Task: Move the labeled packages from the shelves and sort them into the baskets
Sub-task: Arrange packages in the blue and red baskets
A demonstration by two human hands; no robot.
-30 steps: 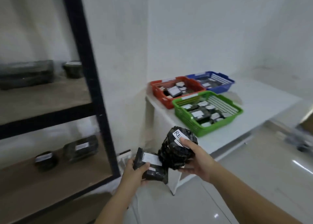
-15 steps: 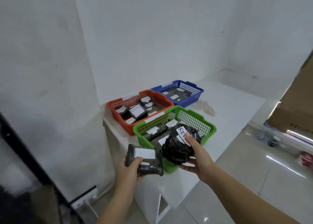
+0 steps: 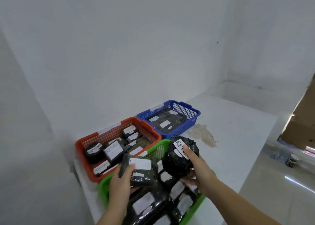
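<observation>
My left hand (image 3: 120,182) grips a flat black package (image 3: 141,171) with a white label, held over the green basket (image 3: 103,185). My right hand (image 3: 197,168) holds a round black package (image 3: 179,163) whose white label begins "RET", my thumb lying across it, above the same basket. The green basket holds several black labeled packages. Behind it to the left stands the red basket (image 3: 81,149) with several packages, and farther back the blue basket (image 3: 193,118) with several flat ones. The shelves are out of view.
The baskets sit on a white table (image 3: 238,132) in a white-walled corner. A brownish stain (image 3: 202,134) marks the table by the blue basket. A brown cardboard box (image 3: 300,122) stands at the right, with small items on the tiled floor (image 3: 281,182).
The view has swung right from the black shelf and closed in on the table. Both hands have carried their packages from beside the table to above the green basket.
</observation>
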